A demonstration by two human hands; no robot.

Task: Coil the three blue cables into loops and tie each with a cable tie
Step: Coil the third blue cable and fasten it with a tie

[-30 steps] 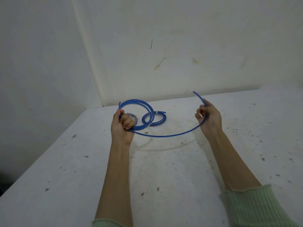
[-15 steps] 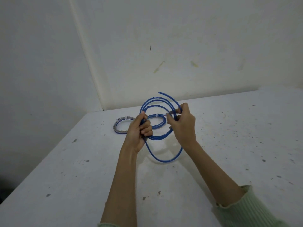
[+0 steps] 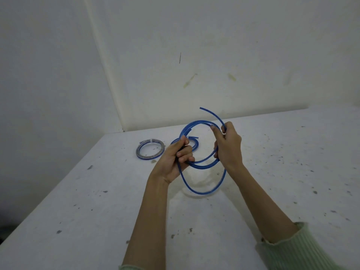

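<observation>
I hold a blue cable (image 3: pixel 202 189) in the air above the white table (image 3: pixel 97 211), wound into several upright loops. My left hand (image 3: pixel 175 158) grips the loops on their left side. My right hand (image 3: pixel 228 146) pinches the cable on the right side, with the free end (image 3: pixel 206 110) curving up and away to the left. One loose turn hangs lower than the others. On the table behind lie two coiled cables: one (image 3: pixel 150 151) at the left with a white tie (image 3: pixel 150 140) on its far side, and a second (image 3: pixel 195 147) partly hidden behind my left hand.
The table meets white walls at the back and left, forming a corner (image 3: pixel 123 130). The table's left edge (image 3: pixel 48 195) runs diagonally toward me. The surface is speckled with dark marks.
My hands have come together from wide apart, winding the long open arc of cable into further loops. My right hand now sits slightly farther right, with the free end sticking up.
</observation>
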